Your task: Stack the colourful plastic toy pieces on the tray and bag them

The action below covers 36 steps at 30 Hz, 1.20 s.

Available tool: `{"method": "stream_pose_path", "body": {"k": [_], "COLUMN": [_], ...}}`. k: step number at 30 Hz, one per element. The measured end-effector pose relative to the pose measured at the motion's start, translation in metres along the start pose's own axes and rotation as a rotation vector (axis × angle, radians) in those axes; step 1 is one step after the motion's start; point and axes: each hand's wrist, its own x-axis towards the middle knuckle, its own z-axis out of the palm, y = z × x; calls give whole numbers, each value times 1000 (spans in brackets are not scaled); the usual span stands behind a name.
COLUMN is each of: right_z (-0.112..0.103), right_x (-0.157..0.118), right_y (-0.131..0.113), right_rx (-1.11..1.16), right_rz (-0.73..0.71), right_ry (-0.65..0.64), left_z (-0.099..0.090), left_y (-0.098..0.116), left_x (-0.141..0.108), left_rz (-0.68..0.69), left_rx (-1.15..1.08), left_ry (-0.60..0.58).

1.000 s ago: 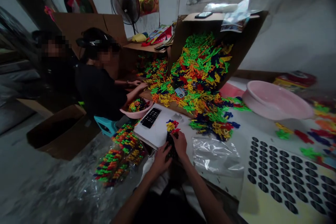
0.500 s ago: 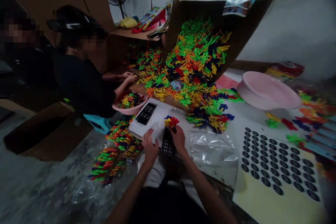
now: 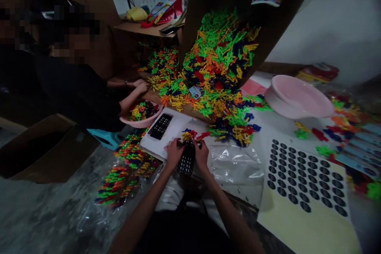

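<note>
A black tray with rows of white-looking holes (image 3: 186, 160) lies at the table's front edge, between my two hands. My left hand (image 3: 173, 154) is closed at the tray's upper left side, thumb and fingers on its edge. My right hand (image 3: 202, 154) is at the upper right side with fingers bent together; what the fingertips hold is hidden. Small yellow plastic figures (image 3: 187, 136) sit at the tray's far end between the fingertips. Red plastic figures (image 3: 203, 135) lie just beyond my right hand. Left of my hands, a second black holed tray (image 3: 160, 126) rests on a white board (image 3: 175, 126).
A large heap of coloured figures (image 3: 218, 63) spills from a tilted cardboard box (image 3: 190, 12). At right are a clear plastic bag (image 3: 235, 164), a sticker sheet (image 3: 315, 228) and a pink basin (image 3: 275, 101). A co-worker (image 3: 74, 87) sits at left behind a pink bowl (image 3: 157, 116).
My left hand has moved right and closed at the tray. The red figures, earlier at my right fingertips, now lie beyond that hand. The whole view has shifted slightly.
</note>
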Motion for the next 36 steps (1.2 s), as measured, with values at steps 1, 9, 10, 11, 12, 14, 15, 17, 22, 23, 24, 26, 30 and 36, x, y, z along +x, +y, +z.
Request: {"method": "stream_pose_path", "body": {"k": [1,9,10,11,12,14,15,17,22,23,24,26,30,36], "right_z": [-1,5,6,6,7,6,5,2,-2,-3,-3,-3,-3,-2], "right_x": [-1,-2,-2,-2,-1,-1,-1,-2,-2,-2,-2,-2,-2,-4], "right_y": [0,7,7,8,8,9,10,11,12,12,11,11,11,12], "right_rx": [6,-135,-184,-230,-273,-339,-362,-392,-432,-433,-432,-434,-460,-463], "right_rz": [-3,-143,-162,-176,-189,-222,-242,-286,-364,-376,-385,-395,-394,-361], "right_ry": [-11,-55,-56,-56,-59,-70,-75,-81,-89,-93,-98,-110,-119,-90], "left_z": [0,6,7,7,7,7,7,7,7,7,7,6,5,4], "left_y": [-1,-8,-8,-8,-9,-8,-8,-7,-6,-5,-5,-4,-2,0], "left_x": [3,16,16,15,14,13,12,11,8,7,7,6,4,2], "left_rz": [-4,48,52,53,53,49,48,47,23,19,17,18,15,17], "left_rx": [5,15,14,15,17,23,24,26,48,56,63,77,91,99], "left_ry": [-7,-60,-62,-60,-57,-53,-54,-61,-49,-48,-48,-53,-51,-63]}}
